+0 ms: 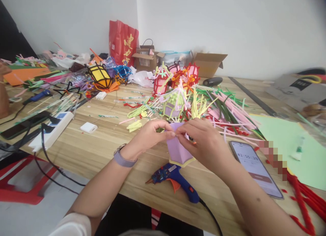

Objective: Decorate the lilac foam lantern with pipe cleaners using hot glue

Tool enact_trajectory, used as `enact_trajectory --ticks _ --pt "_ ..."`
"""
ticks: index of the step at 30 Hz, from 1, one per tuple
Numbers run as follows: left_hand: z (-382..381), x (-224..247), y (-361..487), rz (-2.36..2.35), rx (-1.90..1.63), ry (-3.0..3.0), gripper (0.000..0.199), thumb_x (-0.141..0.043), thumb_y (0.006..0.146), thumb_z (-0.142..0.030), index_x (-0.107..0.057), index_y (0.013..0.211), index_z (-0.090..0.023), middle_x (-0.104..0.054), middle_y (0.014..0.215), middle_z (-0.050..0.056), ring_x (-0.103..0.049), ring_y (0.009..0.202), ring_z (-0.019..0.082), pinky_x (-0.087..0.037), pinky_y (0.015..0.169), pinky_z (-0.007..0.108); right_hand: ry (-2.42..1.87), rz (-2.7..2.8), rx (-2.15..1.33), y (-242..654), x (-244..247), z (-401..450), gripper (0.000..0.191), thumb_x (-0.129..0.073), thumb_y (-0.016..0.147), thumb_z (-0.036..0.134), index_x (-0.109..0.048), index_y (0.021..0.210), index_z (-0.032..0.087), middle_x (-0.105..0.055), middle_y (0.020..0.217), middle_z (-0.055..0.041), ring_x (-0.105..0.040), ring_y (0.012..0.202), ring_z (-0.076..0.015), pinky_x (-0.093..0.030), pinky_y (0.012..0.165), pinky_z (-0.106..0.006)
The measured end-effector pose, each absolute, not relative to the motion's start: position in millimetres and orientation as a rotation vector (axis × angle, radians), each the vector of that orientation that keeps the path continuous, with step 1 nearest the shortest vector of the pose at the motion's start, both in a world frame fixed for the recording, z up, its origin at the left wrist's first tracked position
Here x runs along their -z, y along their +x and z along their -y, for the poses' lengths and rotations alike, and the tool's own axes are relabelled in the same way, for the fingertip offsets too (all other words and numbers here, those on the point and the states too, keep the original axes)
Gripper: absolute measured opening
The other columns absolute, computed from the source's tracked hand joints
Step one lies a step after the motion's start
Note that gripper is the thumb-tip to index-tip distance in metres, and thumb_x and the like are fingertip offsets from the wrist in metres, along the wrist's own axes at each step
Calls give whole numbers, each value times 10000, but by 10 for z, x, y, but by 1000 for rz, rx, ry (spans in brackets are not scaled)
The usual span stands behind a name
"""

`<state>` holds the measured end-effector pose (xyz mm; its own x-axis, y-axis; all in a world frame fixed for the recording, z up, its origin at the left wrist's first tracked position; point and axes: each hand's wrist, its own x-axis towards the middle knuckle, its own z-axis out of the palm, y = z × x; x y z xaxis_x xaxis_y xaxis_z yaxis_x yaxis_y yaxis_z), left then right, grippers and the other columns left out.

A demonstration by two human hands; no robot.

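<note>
A purple paper box shape (175, 150) with a pale yellow rim along its bottom stands upright on the table in front of me. At its top edge, my left hand (155, 135) pinches the paper between thumb and index finger. Touching the same edge from the right, my right hand (197, 137) has its fingers pinched together, close to the left fingertips. Any small piece between the fingertips is too small to make out. A blue glue gun (175, 179) lies just below the box, its nozzle pointing left.
Behind the box are decorated lanterns (173, 105) and pink pipe cleaners (233, 110). A phone (256, 168) lies right, beside green paper (292, 144). At left are a white power strip (52, 130) with cables, a charger (88, 127) and another person's arm (3, 93).
</note>
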<state>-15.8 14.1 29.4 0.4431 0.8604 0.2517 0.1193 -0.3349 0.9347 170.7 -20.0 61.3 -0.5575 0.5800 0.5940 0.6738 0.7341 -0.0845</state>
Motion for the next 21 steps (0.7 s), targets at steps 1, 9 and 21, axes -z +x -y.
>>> enact_trajectory --ticks 1,9,21 --pt "-142 -294 -158 -828 -987 1751 126 -692 767 -290 -674 722 -174 -664 809 17 -593 822 167 -448 802 295 -945 2321 183 1707 -618 208 198 -503 924 190 -636 778 181 -659 724 -40 -550 689 -175 -366 659 -320" --pt "-146 -278 -145 -888 -1009 1770 169 -675 793 -341 -692 782 -174 -668 838 29 -591 836 170 -442 760 278 -1025 2259 205 1778 -600 154 134 -549 918 219 -677 889 193 -666 860 -77 -590 812 -223 -388 711 -350" --pt "-111 -339 -125 -906 -906 1967 221 -562 876 -357 -661 798 -175 -663 858 29 -596 857 173 -441 782 276 -1018 2373 355 1855 -641 83 177 -501 947 230 -661 870 222 -699 956 -67 -575 912 -238 -363 866 -416"
